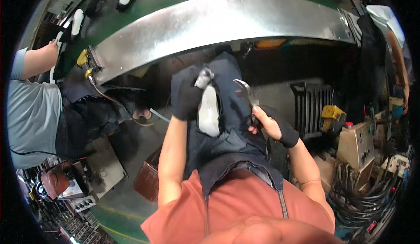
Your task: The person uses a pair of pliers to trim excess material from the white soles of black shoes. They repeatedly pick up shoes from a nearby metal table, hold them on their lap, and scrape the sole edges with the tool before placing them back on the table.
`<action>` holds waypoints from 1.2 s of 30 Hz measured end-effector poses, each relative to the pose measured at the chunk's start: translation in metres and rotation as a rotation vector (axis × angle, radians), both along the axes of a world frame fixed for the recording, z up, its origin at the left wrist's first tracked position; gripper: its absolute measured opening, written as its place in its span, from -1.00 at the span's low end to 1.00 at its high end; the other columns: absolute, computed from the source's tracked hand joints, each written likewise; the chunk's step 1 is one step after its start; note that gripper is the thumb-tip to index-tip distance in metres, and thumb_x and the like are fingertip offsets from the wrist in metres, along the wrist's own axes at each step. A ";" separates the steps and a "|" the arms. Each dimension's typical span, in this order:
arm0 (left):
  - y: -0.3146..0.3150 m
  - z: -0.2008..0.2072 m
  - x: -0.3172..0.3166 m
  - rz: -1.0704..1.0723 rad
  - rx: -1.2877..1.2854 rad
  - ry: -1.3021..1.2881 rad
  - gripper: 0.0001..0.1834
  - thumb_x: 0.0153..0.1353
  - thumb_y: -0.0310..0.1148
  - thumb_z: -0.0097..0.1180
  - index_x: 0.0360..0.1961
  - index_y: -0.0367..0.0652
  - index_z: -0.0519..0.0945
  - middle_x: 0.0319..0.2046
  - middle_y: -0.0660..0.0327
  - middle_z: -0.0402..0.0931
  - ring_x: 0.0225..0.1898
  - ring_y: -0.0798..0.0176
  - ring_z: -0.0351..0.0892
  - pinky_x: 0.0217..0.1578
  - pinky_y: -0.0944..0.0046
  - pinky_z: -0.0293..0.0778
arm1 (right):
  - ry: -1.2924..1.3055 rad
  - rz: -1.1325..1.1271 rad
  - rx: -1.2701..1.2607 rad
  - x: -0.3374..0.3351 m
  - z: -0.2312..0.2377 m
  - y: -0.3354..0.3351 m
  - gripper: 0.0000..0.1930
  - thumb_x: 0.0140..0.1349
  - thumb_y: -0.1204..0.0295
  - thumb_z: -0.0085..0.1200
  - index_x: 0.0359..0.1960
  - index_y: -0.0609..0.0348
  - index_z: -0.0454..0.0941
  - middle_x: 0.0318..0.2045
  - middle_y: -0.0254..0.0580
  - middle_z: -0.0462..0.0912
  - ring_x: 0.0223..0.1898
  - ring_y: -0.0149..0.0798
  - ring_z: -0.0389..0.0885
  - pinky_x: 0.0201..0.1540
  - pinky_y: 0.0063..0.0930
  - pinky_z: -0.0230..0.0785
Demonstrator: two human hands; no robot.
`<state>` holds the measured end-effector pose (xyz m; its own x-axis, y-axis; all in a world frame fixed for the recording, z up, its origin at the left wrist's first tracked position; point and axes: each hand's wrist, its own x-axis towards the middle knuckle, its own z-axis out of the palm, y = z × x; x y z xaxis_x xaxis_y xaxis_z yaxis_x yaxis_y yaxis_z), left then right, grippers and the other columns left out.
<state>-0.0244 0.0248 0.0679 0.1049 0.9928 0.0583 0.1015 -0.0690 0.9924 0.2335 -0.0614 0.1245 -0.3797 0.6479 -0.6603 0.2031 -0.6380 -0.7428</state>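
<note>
On my lap, over a dark apron, lies a shoe with its long white sole turned up. My left hand, in a dark fingerless glove, grips the shoe from its left side; crumpled greyish material shows at its far end by the fingertips. To the right of the shoe and apart from it, my right hand, gloved the same way, is closed round a hammer. Its curved metal head points away from me and its thumb-side grip is partly hidden by my fingers.
A curved metal bench edge runs across in front, with a green surface and more white-soled shoes beyond. Another person works at the left, near a yellow-handled tool. At the right are a black slatted crate and bundled cables.
</note>
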 end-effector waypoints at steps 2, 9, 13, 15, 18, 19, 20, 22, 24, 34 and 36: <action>-0.009 0.017 0.016 -0.063 -0.308 -0.570 -0.46 0.27 0.09 -0.10 -0.36 -0.25 0.57 -0.43 0.21 0.55 -0.40 0.31 0.55 -0.31 0.28 0.49 | 0.053 0.127 0.091 -0.001 0.003 -0.022 -0.57 0.42 0.12 -0.37 -0.08 0.23 0.40 -0.17 -0.28 0.51 -0.12 -0.43 0.48 -0.01 -0.51 0.31; -0.016 0.016 0.019 -0.048 -0.180 -0.291 -0.29 0.29 0.22 -0.39 -0.35 -0.21 0.60 -0.29 0.23 0.54 -0.21 0.29 0.51 -0.08 0.30 0.37 | 0.222 0.129 0.131 -0.047 -0.001 0.004 -0.52 0.43 0.18 -0.35 0.16 0.32 0.31 0.05 -0.27 0.45 0.05 -0.42 0.39 0.17 -0.56 0.15; -0.013 -0.002 0.010 0.025 -0.023 -0.290 -0.25 0.28 0.25 -0.42 -0.36 -0.24 0.60 -0.22 0.18 0.53 -0.10 0.21 0.47 0.01 0.23 0.30 | -0.058 0.102 0.071 -0.072 0.012 -0.002 -0.56 0.38 0.10 -0.29 -0.28 0.26 0.47 -0.46 -0.14 0.54 -0.44 -0.15 0.52 -0.31 -0.33 0.36; -0.009 -0.009 0.005 0.069 0.044 -0.248 -0.23 0.28 0.25 -0.42 -0.35 -0.25 0.60 -0.19 0.15 0.52 -0.04 0.18 0.45 0.04 0.20 0.28 | -0.178 0.016 0.810 -0.096 -0.054 -0.013 -0.69 0.34 0.28 -0.24 -0.35 0.30 0.43 -0.49 0.20 0.49 -0.40 0.18 0.50 -0.33 -0.16 0.31; -0.031 0.006 -0.010 0.137 -0.026 -0.327 -0.56 0.23 -0.03 -0.04 -0.33 -0.25 0.59 -0.15 0.08 0.52 0.04 0.13 0.42 0.06 0.16 0.28 | -0.005 -0.067 0.933 -0.123 -0.085 -0.020 -0.78 0.26 0.37 -0.12 -0.22 0.28 0.47 -0.36 0.20 0.52 -0.31 0.22 0.49 -0.23 -0.09 0.33; -0.041 0.022 -0.013 0.112 0.024 -0.186 -0.57 0.10 -0.07 0.09 -0.20 -0.25 0.50 -0.07 0.05 0.46 0.09 0.08 0.37 0.10 0.13 0.25 | -0.038 0.074 0.955 -0.115 -0.071 -0.019 -0.78 0.24 0.38 -0.10 -0.20 0.28 0.47 -0.34 0.19 0.51 -0.29 0.21 0.49 -0.22 -0.10 0.34; -0.056 0.036 -0.017 0.022 0.126 -0.005 -0.44 -0.03 -0.11 0.22 -0.07 -0.25 0.41 0.01 0.02 0.40 0.14 0.04 0.32 0.13 0.10 0.22 | -0.073 0.205 0.959 -0.097 -0.050 -0.021 -0.77 0.23 0.38 -0.08 -0.19 0.27 0.47 -0.31 0.18 0.51 -0.27 0.21 0.50 -0.21 -0.11 0.35; -0.088 0.056 -0.018 -0.075 0.269 0.255 -0.01 -0.28 -0.20 0.48 0.20 -0.24 0.24 0.16 -0.03 0.27 0.23 -0.05 0.22 0.20 0.03 0.16 | 0.013 0.345 0.878 -0.069 -0.074 -0.045 -0.75 0.14 0.41 0.01 -0.18 0.28 0.46 -0.21 0.12 0.50 -0.22 0.15 0.49 -0.17 -0.14 0.37; -0.139 0.051 -0.012 0.009 -0.018 0.045 0.13 -0.29 -0.12 0.50 0.27 -0.31 0.10 0.21 -0.11 0.16 0.26 -0.08 0.15 0.25 0.03 0.07 | -0.112 0.650 1.095 -0.049 -0.072 -0.056 -0.69 -0.02 0.37 0.12 -0.24 0.27 0.47 -0.20 0.03 0.50 -0.21 0.00 0.52 -0.17 -0.23 0.40; -0.152 0.050 0.019 0.088 -0.023 0.194 -0.05 -0.24 -0.13 0.46 0.16 -0.25 0.24 0.16 -0.08 0.21 0.27 -0.14 0.12 0.25 0.02 0.04 | -0.070 0.693 1.238 -0.008 -0.066 -0.060 -0.59 -0.06 0.18 0.22 -0.31 0.25 0.45 -0.19 -0.01 0.50 -0.19 0.04 0.51 -0.17 -0.15 0.41; -0.151 0.050 0.023 0.132 -0.018 0.158 -0.12 -0.23 -0.20 0.45 0.12 -0.23 0.28 0.12 -0.06 0.24 0.25 -0.13 0.15 0.24 0.03 0.06 | -0.094 0.680 1.306 -0.007 -0.069 -0.059 -0.57 -0.04 0.15 0.21 -0.30 0.26 0.44 -0.19 -0.01 0.49 -0.20 0.04 0.50 -0.16 -0.15 0.41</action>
